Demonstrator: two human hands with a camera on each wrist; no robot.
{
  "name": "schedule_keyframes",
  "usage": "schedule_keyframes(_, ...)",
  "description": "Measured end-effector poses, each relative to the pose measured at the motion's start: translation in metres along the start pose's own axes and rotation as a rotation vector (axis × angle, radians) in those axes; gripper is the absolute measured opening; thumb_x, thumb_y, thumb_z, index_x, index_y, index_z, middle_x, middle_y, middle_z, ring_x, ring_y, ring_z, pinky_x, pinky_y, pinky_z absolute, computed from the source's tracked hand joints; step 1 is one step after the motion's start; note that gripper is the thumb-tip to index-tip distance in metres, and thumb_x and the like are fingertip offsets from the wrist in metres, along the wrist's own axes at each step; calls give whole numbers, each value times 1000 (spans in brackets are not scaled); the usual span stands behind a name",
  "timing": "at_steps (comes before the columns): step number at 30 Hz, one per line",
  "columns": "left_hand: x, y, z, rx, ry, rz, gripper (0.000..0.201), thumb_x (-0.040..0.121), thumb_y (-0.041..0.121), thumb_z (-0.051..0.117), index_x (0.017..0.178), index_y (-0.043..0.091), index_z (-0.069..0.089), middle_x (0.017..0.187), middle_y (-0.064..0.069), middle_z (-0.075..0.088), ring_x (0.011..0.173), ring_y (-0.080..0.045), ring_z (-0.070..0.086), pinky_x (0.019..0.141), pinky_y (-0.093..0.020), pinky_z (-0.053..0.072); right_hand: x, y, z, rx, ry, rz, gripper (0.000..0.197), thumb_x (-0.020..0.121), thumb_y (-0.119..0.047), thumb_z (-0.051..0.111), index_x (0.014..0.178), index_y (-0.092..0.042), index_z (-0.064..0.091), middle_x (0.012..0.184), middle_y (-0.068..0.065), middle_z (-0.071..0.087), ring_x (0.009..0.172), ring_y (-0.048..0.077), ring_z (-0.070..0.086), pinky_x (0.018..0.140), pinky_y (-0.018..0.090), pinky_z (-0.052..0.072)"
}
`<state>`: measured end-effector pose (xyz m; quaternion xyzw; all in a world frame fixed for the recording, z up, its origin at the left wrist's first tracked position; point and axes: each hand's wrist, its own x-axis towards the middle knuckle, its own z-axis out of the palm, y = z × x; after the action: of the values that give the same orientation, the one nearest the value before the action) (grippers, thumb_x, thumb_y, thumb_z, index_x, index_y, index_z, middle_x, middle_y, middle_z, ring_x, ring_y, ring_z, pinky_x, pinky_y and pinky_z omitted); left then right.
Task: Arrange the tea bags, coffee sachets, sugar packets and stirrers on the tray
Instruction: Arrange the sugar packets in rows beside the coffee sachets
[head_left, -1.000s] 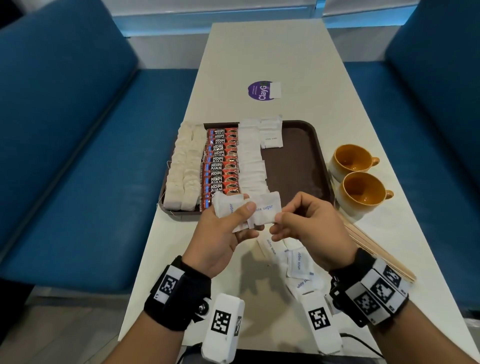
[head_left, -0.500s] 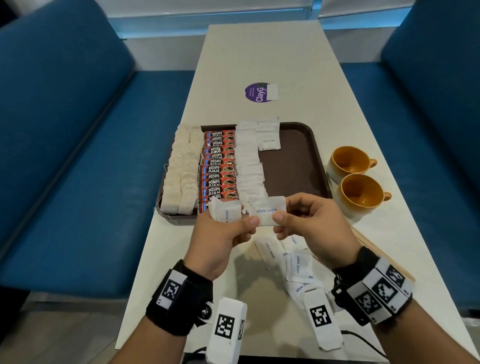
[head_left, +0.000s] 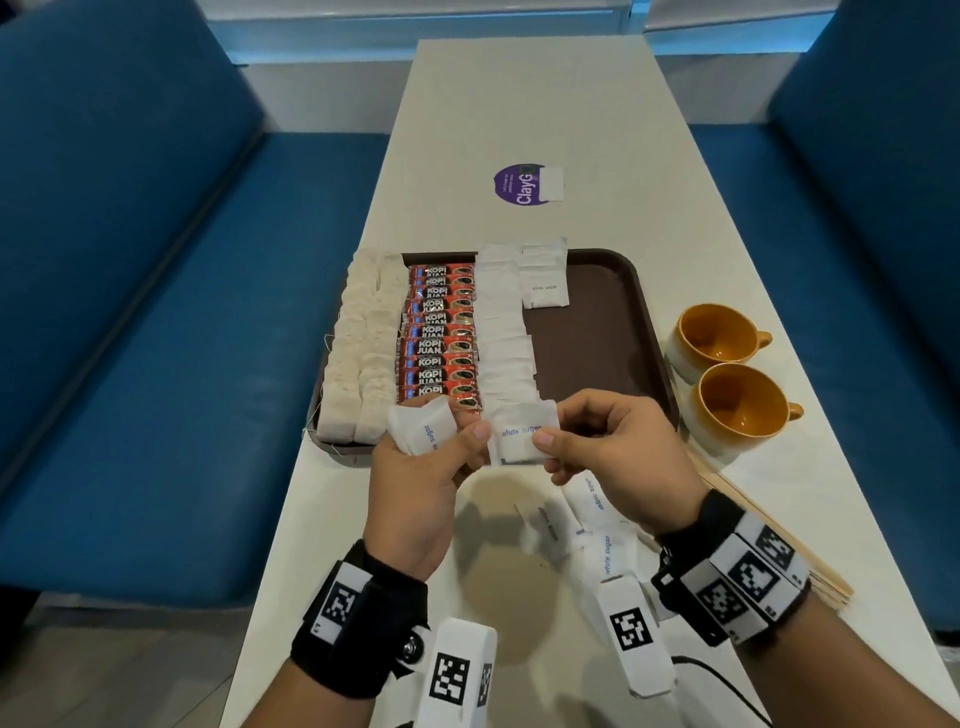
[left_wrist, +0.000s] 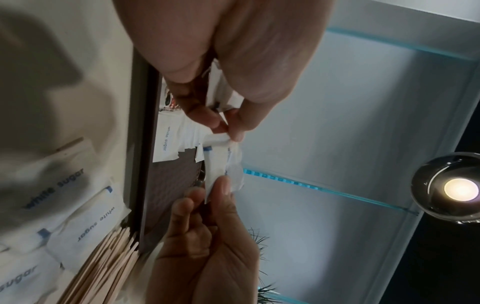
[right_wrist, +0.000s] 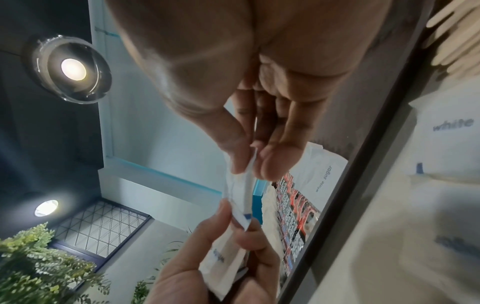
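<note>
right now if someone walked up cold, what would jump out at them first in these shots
Probably the two hands meeting over the tray's near edge: the left hand grips a bunch of sugar packets while the right hand pinches one white sugar packet between them. Next, the brown tray, with neat rows of tea bags, red coffee sachets and sugar. Two orange cups sit to its right.
</note>
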<state>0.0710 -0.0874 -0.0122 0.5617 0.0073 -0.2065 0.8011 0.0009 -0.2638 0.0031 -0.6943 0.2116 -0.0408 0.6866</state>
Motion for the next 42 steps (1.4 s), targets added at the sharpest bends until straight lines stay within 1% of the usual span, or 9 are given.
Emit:
schedule_keyframes(4, 7, -1, -8, -99, 32, -135, 34, 84, 7, 71, 118, 8, 67, 96, -16, 72, 80, -29, 69, 66, -30, 58, 28, -13, -14, -39, 58, 17, 11, 87, -9, 78, 97, -5, 73, 87, 14, 76, 75, 25, 73, 69, 33, 63)
schedule_keyframes(8, 11, -2, -15, -181, -42, -222, 46, 95, -1, 55, 137, 19, 56, 117, -25, 70, 103, -46, 71, 87, -45, 61, 86, -22, -36, -68, 191, 12, 13, 88, -8, 77, 99, -9, 71, 96, 10, 76, 82, 24, 76, 75, 33, 63)
schedule_keyframes(12, 13, -3, -20, -236, -90, -269, 50, 98, -9, 37, 136, 16, 57, 124, -28, 67, 113, -51, 66, 105, -54, 48, 153, -20, -46, -106, 259, 52, 23, 85, 1, 79, 98, -11, 65, 100, 14, 75, 70, 24, 73, 59, 30, 61)
schedule_keyframes(19, 17, 1, -27, -280, -121, -316, 51, 88, -5, 51, 137, 9, 57, 129, -28, 65, 117, -51, 64, 100, -51, 55, 212, -2, -43, -407, 258, 150, 28, 80, -7, 86, 95, -18, 64, 96, 10, 76, 72, 21, 70, 64, 33, 58)
schedule_keyframes(25, 19, -1, -31, -302, -98, -309, 59, 78, 2, 56, 137, 7, 57, 128, -29, 65, 116, -51, 64, 100, -52, 54, 219, -2, -40, -578, 323, 144, 43, 69, -23, 95, 95, -23, 60, 92, 1, 72, 79, 23, 72, 75, 42, 63)
schedule_keyframes(28, 19, -1, -30, -298, -115, -311, 60, 78, 2, 56, 138, 8, 57, 128, -28, 66, 116, -51, 65, 100, -52, 55, 216, -5, -39, -664, 304, 64, 38, 73, -25, 92, 97, -20, 63, 89, -6, 61, 77, 11, 60, 61, 23, 45)
schedule_keyframes(30, 18, -1, -29, -294, -122, -310, 61, 78, 3, 57, 138, 8, 56, 128, -28, 66, 116, -50, 65, 100, -52, 54, 213, -7, -35, -709, 210, 26, 31, 74, -25, 91, 94, -20, 68, 83, -5, 59, 70, 11, 56, 55, 20, 38)
schedule_keyframes(35, 18, -2, -28, -293, -132, -308, 60, 78, 2, 56, 138, 7, 56, 127, -28, 67, 116, -51, 64, 102, -54, 53, 215, -7, -27, -825, 133, 45, 26, 73, -25, 92, 93, -23, 75, 110, -4, 60, 96, 13, 57, 76, 25, 43)
schedule_keyframes(42, 21, 0, -30, -290, -124, -302, 59, 78, 2, 55, 137, 7, 57, 128, -27, 66, 115, -51, 65, 100, -53, 55, 218, -16, -25, -798, 125, 71, 28, 72, -20, 93, 94, -22, 75, 105, 2, 67, 92, 17, 63, 70, 24, 47)
